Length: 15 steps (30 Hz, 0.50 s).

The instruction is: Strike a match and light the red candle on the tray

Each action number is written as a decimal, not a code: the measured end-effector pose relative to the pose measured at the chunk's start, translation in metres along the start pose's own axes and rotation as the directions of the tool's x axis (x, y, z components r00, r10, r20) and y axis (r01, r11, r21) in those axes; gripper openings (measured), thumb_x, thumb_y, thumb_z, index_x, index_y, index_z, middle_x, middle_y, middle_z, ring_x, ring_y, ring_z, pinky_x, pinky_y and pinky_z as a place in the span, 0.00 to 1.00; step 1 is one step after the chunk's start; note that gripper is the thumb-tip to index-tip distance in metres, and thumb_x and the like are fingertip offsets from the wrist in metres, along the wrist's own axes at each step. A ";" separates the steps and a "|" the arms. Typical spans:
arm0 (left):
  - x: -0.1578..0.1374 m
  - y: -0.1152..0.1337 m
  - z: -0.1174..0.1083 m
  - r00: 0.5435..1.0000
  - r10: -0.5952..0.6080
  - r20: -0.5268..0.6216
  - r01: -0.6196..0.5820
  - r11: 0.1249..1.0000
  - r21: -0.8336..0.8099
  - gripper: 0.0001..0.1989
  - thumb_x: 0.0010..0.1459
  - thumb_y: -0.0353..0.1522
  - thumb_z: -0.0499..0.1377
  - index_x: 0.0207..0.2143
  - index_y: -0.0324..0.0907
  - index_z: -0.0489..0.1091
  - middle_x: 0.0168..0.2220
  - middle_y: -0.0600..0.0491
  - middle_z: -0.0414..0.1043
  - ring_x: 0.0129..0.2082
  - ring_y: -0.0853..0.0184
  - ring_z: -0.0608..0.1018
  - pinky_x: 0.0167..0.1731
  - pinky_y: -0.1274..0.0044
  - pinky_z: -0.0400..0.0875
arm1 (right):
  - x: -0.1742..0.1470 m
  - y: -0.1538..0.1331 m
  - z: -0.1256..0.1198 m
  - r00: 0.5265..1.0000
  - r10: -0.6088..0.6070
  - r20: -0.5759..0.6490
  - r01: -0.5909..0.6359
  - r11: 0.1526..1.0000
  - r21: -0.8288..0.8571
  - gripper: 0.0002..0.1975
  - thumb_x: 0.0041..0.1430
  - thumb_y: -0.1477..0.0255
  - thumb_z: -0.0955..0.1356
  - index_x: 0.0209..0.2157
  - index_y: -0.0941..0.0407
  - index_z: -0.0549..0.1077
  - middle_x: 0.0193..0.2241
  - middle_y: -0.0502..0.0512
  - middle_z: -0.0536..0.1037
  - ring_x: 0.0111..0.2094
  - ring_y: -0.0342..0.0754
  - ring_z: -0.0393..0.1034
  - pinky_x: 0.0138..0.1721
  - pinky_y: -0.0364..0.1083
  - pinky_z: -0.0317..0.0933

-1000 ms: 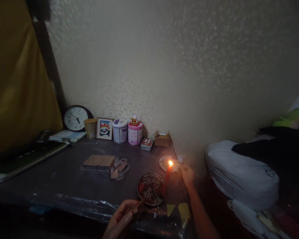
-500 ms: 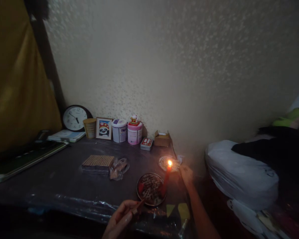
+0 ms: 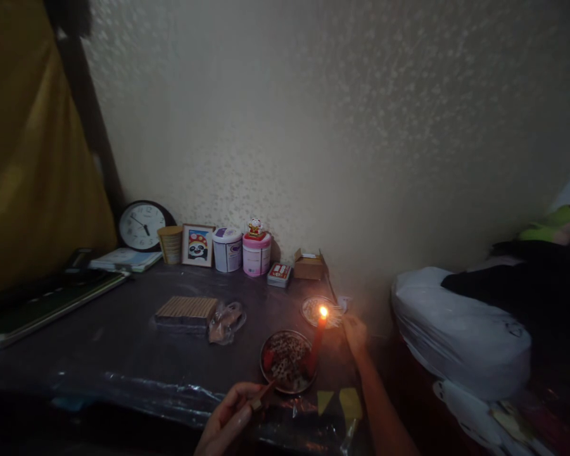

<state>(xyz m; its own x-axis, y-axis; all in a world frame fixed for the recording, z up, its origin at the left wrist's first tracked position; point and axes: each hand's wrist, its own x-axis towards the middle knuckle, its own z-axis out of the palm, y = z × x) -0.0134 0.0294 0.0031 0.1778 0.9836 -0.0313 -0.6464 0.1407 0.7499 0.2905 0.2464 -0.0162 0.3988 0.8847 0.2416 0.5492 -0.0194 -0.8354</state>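
A red candle [image 3: 318, 339] burns upright at the right edge of a round metal dish [image 3: 266, 342] with dark and pale bits in it. My left hand [image 3: 232, 411] pinches a thin brown stick-like piece [image 3: 266, 394], its tip at the dish's near rim. Beyond the candle, my right hand [image 3: 355, 332] reaches to a second round dish [image 3: 308, 307]. Its fingers are closed beside thin pale sticks [image 3: 335, 315] there; the dim light hides exactly what they grip. Two yellow pieces [image 3: 349, 403] lie near the table's front right corner.
On the dark plastic-covered table [image 3: 123, 335] lie a ridged brown block [image 3: 186, 310] and a clear bag [image 3: 227, 322]. A clock [image 3: 142, 226], picture frame [image 3: 198, 246], tubs [image 3: 256, 256] and small cardboard box [image 3: 308, 266] line the wall. A white bag [image 3: 460, 326] sits at right.
Both hands stay almost where they were, and the candle keeps burning. My right hand has shifted only very slightly by the far dish.
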 end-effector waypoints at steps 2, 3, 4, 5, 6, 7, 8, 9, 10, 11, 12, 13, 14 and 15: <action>0.000 0.000 -0.001 1.000 -0.001 -0.004 0.001 1.000 -0.002 0.15 0.44 0.39 0.65 0.35 0.43 0.73 0.30 0.52 0.75 0.31 0.67 0.73 0.32 0.78 0.62 | 0.000 0.000 -0.001 1.000 -0.008 -0.018 0.009 1.000 0.013 0.11 0.60 0.68 0.65 0.41 0.59 0.70 0.40 0.53 0.74 0.38 0.46 0.71 0.39 0.50 0.67; 0.000 -0.001 -0.001 1.000 0.004 -0.010 -0.004 1.000 -0.002 0.15 0.44 0.39 0.66 0.35 0.43 0.73 0.30 0.52 0.75 0.31 0.67 0.73 0.32 0.79 0.62 | 0.000 0.001 -0.001 1.000 -0.011 -0.028 0.011 1.000 0.018 0.11 0.60 0.68 0.65 0.41 0.59 0.70 0.41 0.53 0.74 0.38 0.46 0.71 0.40 0.50 0.67; 0.000 0.000 -0.001 1.000 0.009 -0.015 -0.009 1.000 -0.004 0.15 0.44 0.39 0.66 0.34 0.43 0.73 0.29 0.53 0.75 0.31 0.68 0.73 0.32 0.79 0.62 | 0.000 0.001 -0.003 0.999 -0.011 -0.037 0.012 1.000 0.021 0.11 0.60 0.68 0.65 0.42 0.58 0.70 0.41 0.53 0.74 0.39 0.46 0.71 0.40 0.50 0.67; 0.000 0.000 0.000 1.000 0.010 -0.016 -0.010 1.000 -0.005 0.15 0.44 0.39 0.66 0.34 0.43 0.73 0.29 0.53 0.75 0.30 0.68 0.72 0.31 0.79 0.61 | 0.000 0.002 -0.004 0.999 -0.010 -0.043 0.011 1.000 0.023 0.11 0.60 0.68 0.65 0.42 0.59 0.70 0.41 0.54 0.74 0.39 0.46 0.71 0.40 0.51 0.67; -0.001 0.000 0.000 1.000 0.007 -0.016 -0.008 1.000 -0.007 0.14 0.44 0.39 0.66 0.34 0.43 0.73 0.28 0.54 0.74 0.29 0.69 0.72 0.31 0.80 0.61 | 0.000 0.003 -0.007 0.999 -0.007 -0.048 0.008 1.000 0.023 0.11 0.60 0.68 0.65 0.42 0.59 0.70 0.41 0.53 0.74 0.39 0.46 0.71 0.40 0.51 0.67; -0.001 0.001 0.002 1.000 0.005 -0.015 -0.005 1.000 -0.012 0.14 0.44 0.39 0.66 0.34 0.43 0.73 0.27 0.54 0.74 0.28 0.70 0.71 0.30 0.80 0.61 | -0.001 0.004 -0.009 0.999 -0.004 -0.050 0.005 1.000 0.023 0.10 0.60 0.68 0.65 0.41 0.59 0.70 0.41 0.53 0.74 0.39 0.46 0.71 0.40 0.51 0.67; -0.002 0.002 0.003 1.000 0.004 -0.015 -0.004 1.000 -0.017 0.14 0.44 0.38 0.66 0.34 0.43 0.73 0.27 0.55 0.73 0.27 0.70 0.71 0.30 0.80 0.61 | -0.003 0.005 -0.012 0.999 -0.002 -0.050 0.003 1.000 0.023 0.10 0.60 0.68 0.65 0.41 0.59 0.70 0.41 0.53 0.74 0.39 0.46 0.71 0.40 0.50 0.67; -0.003 0.003 0.005 1.000 0.005 -0.015 -0.005 1.000 -0.021 0.14 0.44 0.38 0.66 0.33 0.43 0.73 0.27 0.55 0.73 0.27 0.71 0.71 0.29 0.80 0.60 | -0.005 0.006 -0.014 0.999 0.000 -0.049 0.001 1.000 0.023 0.10 0.60 0.68 0.65 0.41 0.59 0.70 0.40 0.53 0.74 0.39 0.46 0.71 0.40 0.50 0.67; -0.004 0.004 0.006 1.000 0.006 -0.017 -0.006 1.000 -0.026 0.13 0.43 0.38 0.66 0.33 0.43 0.73 0.26 0.55 0.73 0.26 0.71 0.70 0.29 0.80 0.60 | -0.007 0.007 -0.017 0.999 0.001 -0.046 0.000 1.000 0.023 0.10 0.60 0.68 0.65 0.41 0.59 0.70 0.40 0.53 0.74 0.38 0.46 0.71 0.39 0.50 0.67; -0.005 0.005 0.008 1.000 0.006 -0.019 -0.006 1.000 -0.031 0.13 0.43 0.38 0.66 0.33 0.43 0.73 0.26 0.55 0.73 0.26 0.71 0.70 0.29 0.80 0.60 | -0.009 0.008 -0.019 0.999 0.001 -0.043 0.000 1.000 0.024 0.10 0.60 0.68 0.65 0.41 0.59 0.70 0.40 0.53 0.74 0.38 0.46 0.71 0.39 0.49 0.67; -0.006 0.006 0.009 1.000 0.003 -0.020 -0.004 0.999 -0.035 0.13 0.43 0.38 0.66 0.33 0.43 0.73 0.26 0.55 0.73 0.26 0.71 0.70 0.29 0.80 0.60 | -0.011 0.009 -0.020 0.999 0.001 -0.038 0.000 1.000 0.024 0.10 0.60 0.68 0.65 0.40 0.59 0.71 0.39 0.53 0.74 0.37 0.46 0.71 0.39 0.49 0.67; -0.007 0.006 0.010 1.000 0.002 -0.018 -0.002 0.999 -0.037 0.14 0.43 0.38 0.66 0.33 0.43 0.73 0.26 0.55 0.73 0.26 0.71 0.70 0.29 0.80 0.61 | -0.012 0.009 -0.020 0.999 0.003 -0.032 -0.002 1.000 0.025 0.10 0.60 0.69 0.65 0.40 0.59 0.71 0.39 0.53 0.74 0.37 0.45 0.71 0.38 0.49 0.67; -0.007 0.007 0.011 1.000 0.000 -0.019 -0.001 0.999 -0.034 0.14 0.43 0.38 0.66 0.33 0.43 0.73 0.26 0.55 0.73 0.26 0.70 0.71 0.29 0.80 0.61 | -0.013 0.009 -0.020 1.000 0.006 -0.025 -0.006 1.000 0.027 0.10 0.60 0.69 0.65 0.40 0.59 0.71 0.39 0.53 0.74 0.37 0.45 0.71 0.38 0.49 0.67; -0.007 0.007 0.011 1.000 0.000 -0.023 -0.001 1.000 -0.029 0.15 0.43 0.39 0.66 0.34 0.43 0.73 0.26 0.54 0.73 0.27 0.70 0.71 0.30 0.79 0.61 | -0.014 0.008 -0.019 1.000 0.010 -0.018 -0.009 1.000 0.030 0.10 0.60 0.69 0.66 0.40 0.59 0.70 0.39 0.53 0.74 0.37 0.45 0.71 0.38 0.49 0.67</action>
<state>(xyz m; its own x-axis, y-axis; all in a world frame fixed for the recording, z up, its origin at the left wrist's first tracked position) -0.0112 0.0220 0.0155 0.1606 0.9859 -0.0462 -0.6682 0.1431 0.7301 0.3037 0.2248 -0.0169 0.4173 0.8758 0.2425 0.5234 -0.0134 -0.8520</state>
